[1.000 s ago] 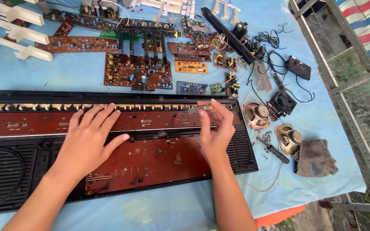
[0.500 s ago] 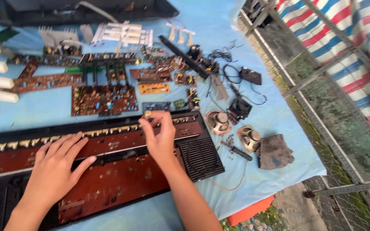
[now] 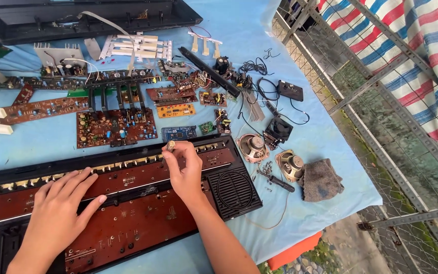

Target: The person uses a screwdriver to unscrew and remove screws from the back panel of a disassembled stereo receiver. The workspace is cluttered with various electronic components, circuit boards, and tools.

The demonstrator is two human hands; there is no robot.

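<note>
A long black keyboard casing (image 3: pixel 231 190) lies open in front of me, with a reddish-brown circuit board (image 3: pixel 128 223) inside and a row of small contacts along its far edge. My left hand (image 3: pixel 59 213) rests flat on the board, fingers spread. My right hand (image 3: pixel 183 167) is raised over the casing's far edge, pinching a small metal part (image 3: pixel 171 145) between thumb and fingertips. A round speaker grille sits at the casing's right end.
Several loose circuit boards (image 3: pixel 115 127), white keys (image 3: pixel 138 46), cables and two small round speakers (image 3: pixel 252 147) are spread over the blue cloth. A screwdriver (image 3: pixel 277 180) and grey rag (image 3: pixel 321 180) lie right of the casing. A wire fence (image 3: pixel 381 152) borders the table's right edge.
The view has swung right and closer. My right hand moved left along the casing's far edge and now holds up a small metal part. My left hand stayed flat on the board.
</note>
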